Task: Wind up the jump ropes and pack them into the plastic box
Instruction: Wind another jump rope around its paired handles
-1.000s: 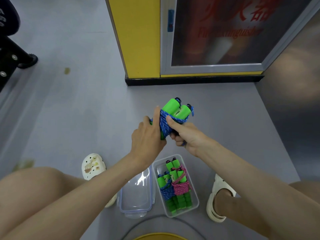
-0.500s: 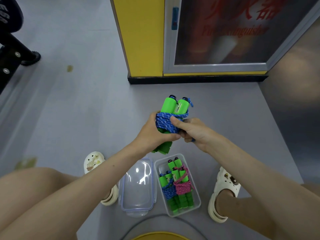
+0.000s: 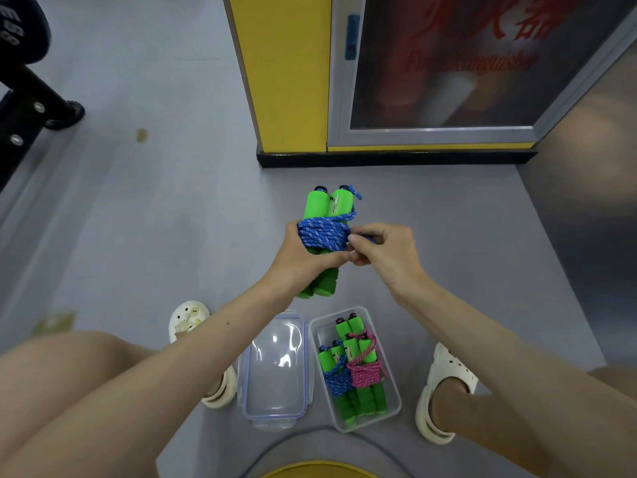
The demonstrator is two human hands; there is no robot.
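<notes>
A blue jump rope (image 3: 324, 232) is wound round its two green foam handles, held upright above the floor. My left hand (image 3: 303, 260) grips the handles just below the coil. My right hand (image 3: 386, 253) pinches the rope's end at the right side of the coil. Below on the floor stands the clear plastic box (image 3: 393, 405). In it lie a wound blue rope (image 3: 336, 379) and a wound pink rope (image 3: 367, 372), both with green handles.
The box's clear lid (image 3: 275, 370) lies on the floor left of the box. My feet in white clogs (image 3: 444, 391) flank both. A yellow cabinet with a glass door (image 3: 441, 70) stands ahead. Black equipment (image 3: 31, 98) is at far left.
The bundle has turned from tilted to upright. My left hand has closed round the handles below the coil, and my right hand has shifted to the coil's right side, holding the rope end.
</notes>
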